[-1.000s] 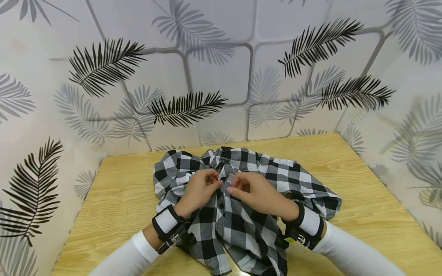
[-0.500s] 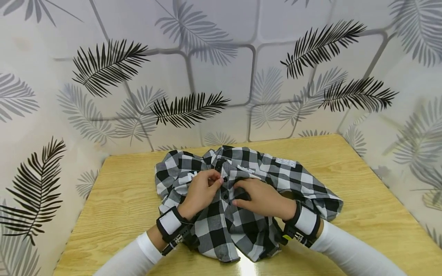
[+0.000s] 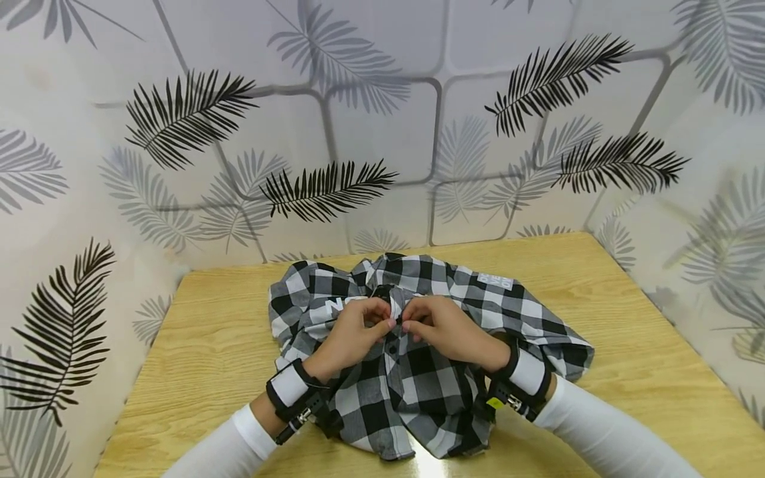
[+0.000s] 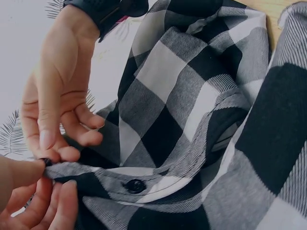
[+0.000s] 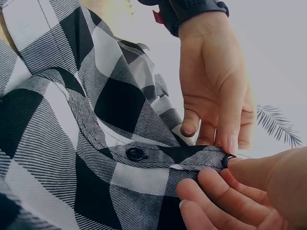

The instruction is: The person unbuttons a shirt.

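Note:
A black, grey and white checked button-up shirt (image 3: 418, 392) lies rumpled on the table, its collar toward the wall. My left hand (image 3: 355, 332) pinches the front placket between thumb and fingers. Close beside it, my right hand (image 3: 445, 332) pinches the same strip from the other side. In the left wrist view, the left thumb (image 4: 21, 173) presses by a dark button at the placket edge. The right thumb (image 5: 254, 167) lies against a button in the right wrist view. Another black button (image 5: 136, 154) shows farther along the placket. Whether the pinched button is through its hole cannot be told.
The light wood table (image 3: 197, 345) meets a wall (image 3: 382, 133) papered with leaf patterns. One shirt sleeve (image 3: 538, 325) stretches to the right. Black straps with devices circle both wrists.
The shirt's lower front has been drawn up from the near side. My right hand let its fingers spread over the placket, then came back to a pinch close to the left hand.

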### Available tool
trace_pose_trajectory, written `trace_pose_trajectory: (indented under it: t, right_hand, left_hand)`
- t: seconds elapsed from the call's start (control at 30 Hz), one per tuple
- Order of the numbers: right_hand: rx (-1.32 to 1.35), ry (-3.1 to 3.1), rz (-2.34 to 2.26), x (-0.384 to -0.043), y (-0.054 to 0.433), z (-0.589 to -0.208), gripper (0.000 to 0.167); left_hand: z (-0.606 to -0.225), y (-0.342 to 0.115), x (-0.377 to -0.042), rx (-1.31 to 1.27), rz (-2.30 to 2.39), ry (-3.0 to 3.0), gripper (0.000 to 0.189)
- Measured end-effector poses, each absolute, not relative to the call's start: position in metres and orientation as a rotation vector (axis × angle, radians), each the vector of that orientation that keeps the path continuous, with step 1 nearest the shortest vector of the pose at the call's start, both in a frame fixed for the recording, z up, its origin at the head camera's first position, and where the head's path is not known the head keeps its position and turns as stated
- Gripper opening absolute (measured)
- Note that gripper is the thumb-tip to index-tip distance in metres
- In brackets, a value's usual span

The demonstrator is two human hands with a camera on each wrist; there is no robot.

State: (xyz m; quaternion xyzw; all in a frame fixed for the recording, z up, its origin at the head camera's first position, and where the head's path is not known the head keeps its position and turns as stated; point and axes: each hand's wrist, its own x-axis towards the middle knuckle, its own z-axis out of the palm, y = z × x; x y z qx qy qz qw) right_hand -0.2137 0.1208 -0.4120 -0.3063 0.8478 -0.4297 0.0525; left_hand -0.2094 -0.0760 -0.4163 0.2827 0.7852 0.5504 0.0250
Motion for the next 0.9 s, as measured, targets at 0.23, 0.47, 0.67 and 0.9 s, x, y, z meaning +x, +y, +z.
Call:
trace_pose_trajectory:
  t: [0.23, 0.47, 0.67, 0.9]
  right_hand:
    - [-0.969, 2.572, -1.297, -0.215, 0.121, -0.414, 0.009]
    - [-1.006, 2.587, -1.27, -0.216, 0.121, -0.416, 0.011]
    - [-1.032, 2.55, -1.313, -0.207, 0.116, -0.405, 0.012]
    - [-1.067, 2.603, -1.329, -0.212, 0.117, -0.418, 0.014]
  left_hand:
    - [-0.401, -0.075, -0.201, 0.938, 1.541, 2.302, 0.01]
    - [-0.4, -0.075, -0.198, 0.916, 1.505, 2.28, 0.013]
    - [-0.402, -0.074, -0.198, 0.936, 1.508, 2.385, 0.011]
    - [-0.417, -0.076, -0.208, 0.91, 1.429, 2.45, 0.013]
